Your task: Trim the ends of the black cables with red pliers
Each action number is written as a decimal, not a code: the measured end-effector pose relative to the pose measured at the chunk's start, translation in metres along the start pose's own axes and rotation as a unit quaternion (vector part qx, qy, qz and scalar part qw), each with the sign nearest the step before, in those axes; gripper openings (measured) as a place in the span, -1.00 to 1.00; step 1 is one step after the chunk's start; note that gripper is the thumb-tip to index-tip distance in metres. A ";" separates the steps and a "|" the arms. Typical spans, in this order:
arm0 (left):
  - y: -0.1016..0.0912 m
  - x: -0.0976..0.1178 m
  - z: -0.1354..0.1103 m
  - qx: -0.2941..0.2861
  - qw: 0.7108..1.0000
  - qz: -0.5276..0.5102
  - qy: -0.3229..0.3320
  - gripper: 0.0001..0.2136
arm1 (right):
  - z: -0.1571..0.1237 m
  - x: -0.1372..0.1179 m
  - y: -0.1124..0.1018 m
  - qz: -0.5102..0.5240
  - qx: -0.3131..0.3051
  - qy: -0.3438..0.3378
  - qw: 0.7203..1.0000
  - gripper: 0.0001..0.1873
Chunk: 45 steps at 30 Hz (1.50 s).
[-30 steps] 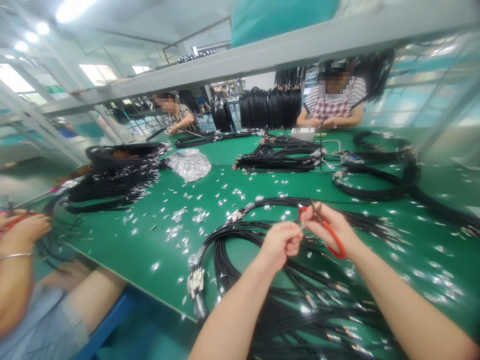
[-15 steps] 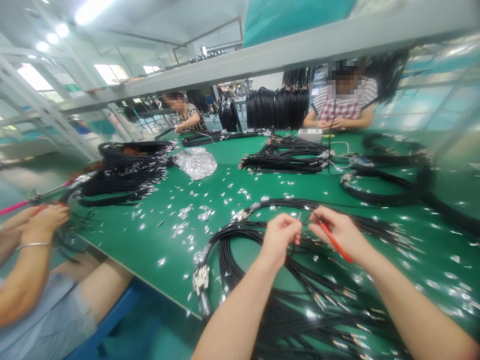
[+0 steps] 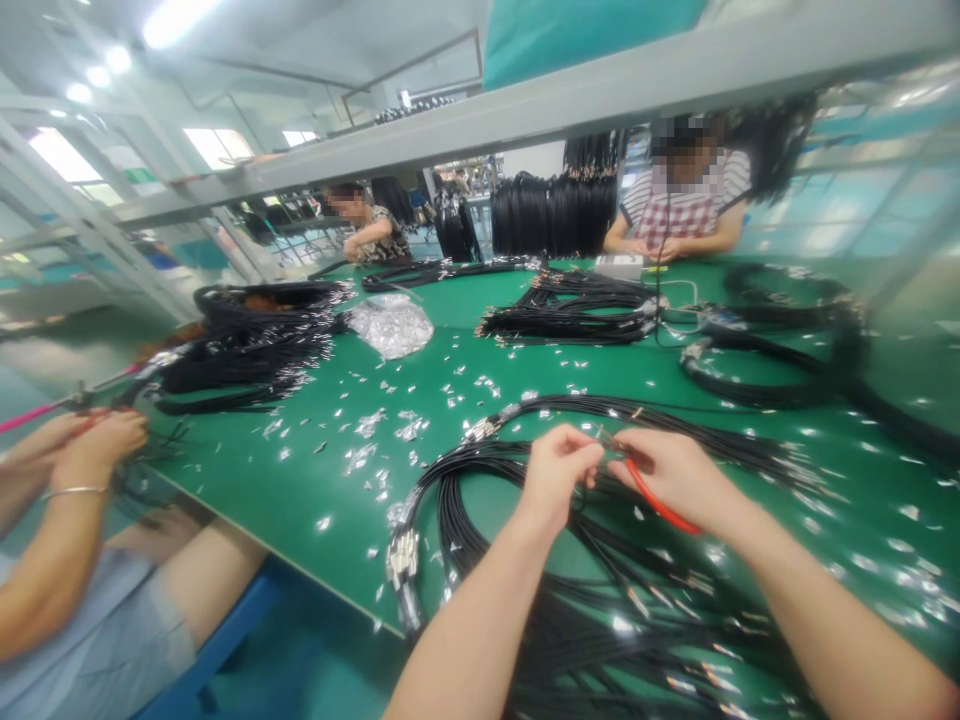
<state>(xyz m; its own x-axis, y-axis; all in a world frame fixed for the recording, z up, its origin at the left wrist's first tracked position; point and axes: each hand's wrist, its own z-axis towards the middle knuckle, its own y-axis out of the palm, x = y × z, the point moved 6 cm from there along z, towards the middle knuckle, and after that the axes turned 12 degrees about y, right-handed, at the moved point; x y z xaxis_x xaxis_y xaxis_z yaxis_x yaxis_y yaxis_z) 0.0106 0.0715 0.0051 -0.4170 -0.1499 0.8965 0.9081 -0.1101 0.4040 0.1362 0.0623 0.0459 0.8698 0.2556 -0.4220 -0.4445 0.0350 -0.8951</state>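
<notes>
Scissors [image 3: 654,503] with red handles lay in the person's right hand [image 3: 667,470], above the green tabletop [image 3: 315,500], the fingers closed around them. Their long axis slanted: the red loop came back low toward the right wrist, and the blades pointed leftward and a little away from the person, at the other hand. That left hand [image 3: 556,475] was narrow, thumb and forefinger pinching a thin cable [image 3: 600,433] whose pale tip stuck up just beside the blades. From where I stood the metal there was blurred, so I couldn't say whether blades and cable touched.

Under both forearms spread a big bundle of black cables [image 3: 461,510], bowed round on the left, its loose ends fanning toward the right. Silvery connectors [image 3: 403,555] were gathered on that bend, near the tabletop's edge. Shiny scraps [image 3: 367,425] littered the green, and a clear plastic bag [image 3: 394,327] sat farther off, beside a dark cable heap [image 3: 240,350]. On the left, a co-worker's braceleted hand [image 3: 109,440] was busy with cables too; across the tabletop sat someone in a checked apron [image 3: 686,220].
</notes>
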 end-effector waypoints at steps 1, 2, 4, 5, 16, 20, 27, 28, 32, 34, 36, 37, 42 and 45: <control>0.000 0.000 0.000 -0.001 1.000 0.002 0.000 -0.85 | 0.000 -0.001 0.000 -0.001 -0.002 0.000 1.000 -0.84; 0.000 0.000 0.000 -0.001 1.000 0.004 0.000 -0.85 | -0.001 -0.001 -0.001 -0.002 -0.004 0.000 1.000 -0.84; 0.001 -0.001 0.000 -0.003 1.000 0.006 -0.004 -0.85 | -0.001 -0.003 -0.001 -0.004 -0.008 0.001 1.000 -0.84; 0.001 0.000 0.000 -0.003 1.000 0.007 -0.005 -0.85 | -0.001 -0.003 -0.001 -0.005 -0.009 0.001 1.000 -0.84; 0.002 0.001 0.000 -0.023 1.000 -0.008 0.001 -0.85 | -0.003 -0.001 -0.003 0.026 0.007 0.000 1.000 -0.81; 0.000 0.009 0.002 -0.011 0.999 -0.031 0.008 -0.86 | 0.001 0.007 -0.001 0.018 0.005 0.009 1.000 -0.82; 0.004 0.004 -0.002 -0.027 0.998 0.006 -0.051 -0.86 | -0.010 -0.009 -0.034 0.117 0.173 -0.146 0.967 -0.79; 0.006 0.002 -0.004 -0.040 0.997 0.016 -0.058 -0.86 | -0.014 -0.017 -0.035 0.101 0.169 -0.191 0.962 -0.76; 0.010 -0.003 -0.008 -0.058 0.995 0.050 -0.071 -0.88 | -0.026 -0.035 -0.023 -0.028 0.135 -0.289 0.947 -0.70; 0.011 -0.006 -0.009 -0.078 0.991 0.079 -0.071 -0.89 | -0.028 -0.036 -0.017 -0.091 0.125 -0.287 0.945 -0.69; 0.012 -0.007 -0.009 -0.117 0.985 0.116 -0.057 -0.92 | -0.032 -0.036 -0.012 -0.144 0.105 -0.278 0.944 -0.70; 0.013 -0.008 -0.010 -0.139 0.980 0.136 -0.047 -0.93 | -0.033 -0.036 -0.010 -0.166 0.090 -0.273 0.943 -0.72; 0.018 -0.016 -0.015 -0.247 0.941 0.228 -0.029 -0.94 | -0.045 -0.036 -0.006 -0.209 -0.003 -0.250 0.945 -0.80; 0.021 -0.020 -0.018 -0.285 0.924 0.255 -0.026 -0.91 | -0.051 -0.035 -0.005 -0.200 -0.042 -0.239 0.949 -0.80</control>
<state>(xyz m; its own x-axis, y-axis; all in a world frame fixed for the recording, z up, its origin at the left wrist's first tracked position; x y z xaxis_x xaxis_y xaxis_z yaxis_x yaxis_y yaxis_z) 0.0369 0.0547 -0.0078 0.0754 -0.2796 0.9572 0.8123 -0.5395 -0.2216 0.1185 0.0038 0.0581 0.7598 0.6482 0.0504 -0.0621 0.1496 -0.9868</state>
